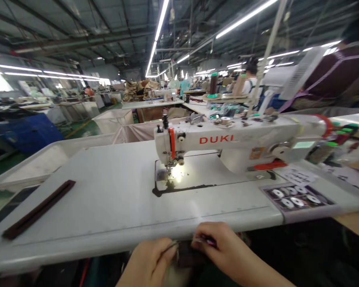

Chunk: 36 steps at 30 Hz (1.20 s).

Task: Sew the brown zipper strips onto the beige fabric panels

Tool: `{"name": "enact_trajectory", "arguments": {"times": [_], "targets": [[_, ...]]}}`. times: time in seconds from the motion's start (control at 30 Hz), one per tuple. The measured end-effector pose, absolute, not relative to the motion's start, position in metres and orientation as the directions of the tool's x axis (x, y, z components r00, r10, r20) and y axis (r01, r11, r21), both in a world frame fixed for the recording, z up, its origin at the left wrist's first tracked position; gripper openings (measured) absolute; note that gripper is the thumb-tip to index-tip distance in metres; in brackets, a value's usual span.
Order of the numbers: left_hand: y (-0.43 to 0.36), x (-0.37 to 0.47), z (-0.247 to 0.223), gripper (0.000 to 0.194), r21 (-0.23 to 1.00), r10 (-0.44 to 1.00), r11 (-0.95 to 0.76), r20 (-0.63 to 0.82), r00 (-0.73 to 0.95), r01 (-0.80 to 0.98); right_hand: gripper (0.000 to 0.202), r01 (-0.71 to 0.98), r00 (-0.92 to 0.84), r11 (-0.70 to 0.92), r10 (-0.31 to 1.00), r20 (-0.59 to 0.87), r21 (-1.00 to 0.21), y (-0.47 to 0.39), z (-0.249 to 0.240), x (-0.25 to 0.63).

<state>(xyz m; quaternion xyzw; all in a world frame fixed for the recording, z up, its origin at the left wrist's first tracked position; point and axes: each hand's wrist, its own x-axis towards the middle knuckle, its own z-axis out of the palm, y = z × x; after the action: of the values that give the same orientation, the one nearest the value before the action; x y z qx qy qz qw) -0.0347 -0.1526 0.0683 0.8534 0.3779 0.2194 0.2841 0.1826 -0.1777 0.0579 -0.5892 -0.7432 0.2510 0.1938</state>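
Note:
Below the table's front edge, my left hand (151,261) and my right hand (218,243) both pinch a small dark piece of material (189,255) between them. The piece is partly hidden by my fingers and blurred. In front of me stands a white DUKI sewing machine (227,145) on a grey-white table (107,199), its needle area (172,167) lit by a small lamp. Both hands are well short of the needle.
A long dark brown strip (38,209) lies on the table's left side. A tray of metal bobbins (296,196) sits at the right. Thread cones (213,84) and another person (341,75) are behind the machine. White bins (113,119) stand further back.

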Motion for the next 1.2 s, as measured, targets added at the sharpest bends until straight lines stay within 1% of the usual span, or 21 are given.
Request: {"name": "enact_trajectory", "arguments": {"times": [0.07, 0.1, 0.13, 0.17, 0.2, 0.27, 0.33, 0.43, 0.53, 0.67, 0.87, 1.0, 1.07, 1.2], "targets": [[-0.155, -0.030, 0.073, 0.034, 0.690, 0.786, -0.465, 0.032, 0.618, 0.555, 0.024, 0.751, -0.230, 0.217, 0.971, 0.061, -0.623, -0.180, 0.048, 0.187], [-0.156, -0.028, 0.076, 0.034, 0.705, 0.786, -0.415, -0.039, 0.617, 0.574, 0.025, 0.751, -0.209, 0.283, 0.959, 0.192, -0.596, -0.181, 0.045, 0.189], [-0.155, -0.027, 0.077, 0.033, 0.713, 0.791, -0.373, -0.091, 0.606, 0.594, 0.026, 0.774, -0.193, 0.349, 0.925, 0.328, -0.528, -0.182, 0.043, 0.192], [-0.155, -0.027, 0.078, 0.032, 0.718, 0.790, -0.342, -0.129, 0.600, 0.606, 0.030, 0.811, -0.189, 0.396, 0.874, 0.448, -0.430, -0.183, 0.043, 0.193], [-0.155, -0.027, 0.079, 0.031, 0.721, 0.791, -0.322, -0.152, 0.592, 0.614, 0.036, 0.835, -0.221, 0.438, 0.820, 0.528, -0.332, -0.184, 0.044, 0.194], [-0.156, -0.027, 0.079, 0.029, 0.720, 0.793, -0.313, -0.162, 0.588, 0.620, 0.038, 0.828, -0.342, 0.533, 0.727, 0.595, -0.174, -0.187, 0.048, 0.193], [-0.158, -0.028, 0.078, 0.028, 0.711, 0.795, -0.329, -0.147, 0.588, 0.622, 0.034, 0.793, -0.439, 0.604, 0.662, 0.607, -0.086, -0.191, 0.051, 0.190], [-0.161, -0.029, 0.076, 0.027, 0.695, 0.803, -0.345, -0.130, 0.582, 0.631, 0.030, 0.775, -0.492, 0.632, 0.629, 0.602, -0.026, -0.195, 0.051, 0.184], [-0.161, -0.029, 0.075, 0.028, 0.684, 0.811, -0.347, -0.126, 0.572, 0.642, 0.029, 0.776, -0.493, 0.630, 0.616, 0.614, -0.009, -0.196, 0.049, 0.181], [-0.162, -0.027, 0.075, 0.029, 0.678, 0.821, -0.331, -0.136, 0.554, 0.657, 0.029, 0.787, -0.463, 0.616, 0.611, 0.642, -0.019, -0.196, 0.049, 0.180], [-0.164, -0.023, 0.077, 0.028, 0.685, 0.817, -0.332, -0.134, 0.560, 0.648, 0.029, 0.779, -0.506, 0.626, 0.658, 0.558, -0.031, -0.199, 0.042, 0.184], [-0.164, -0.023, 0.075, 0.028, 0.695, 0.817, -0.344, -0.109, 0.566, 0.631, 0.029, 0.778, -0.505, 0.628, 0.656, 0.561, -0.033, -0.199, 0.041, 0.184], [-0.164, -0.023, 0.074, 0.027, 0.705, 0.817, -0.350, -0.092, 0.569, 0.617, 0.029, 0.783, -0.509, 0.622, 0.650, 0.564, -0.009, -0.199, 0.042, 0.183], [-0.165, -0.023, 0.075, 0.026, 0.730, 0.813, -0.355, -0.068, 0.578, 0.585, 0.034, 0.788, -0.548, 0.606, 0.611, 0.571, 0.108, -0.200, 0.045, 0.184]]}}
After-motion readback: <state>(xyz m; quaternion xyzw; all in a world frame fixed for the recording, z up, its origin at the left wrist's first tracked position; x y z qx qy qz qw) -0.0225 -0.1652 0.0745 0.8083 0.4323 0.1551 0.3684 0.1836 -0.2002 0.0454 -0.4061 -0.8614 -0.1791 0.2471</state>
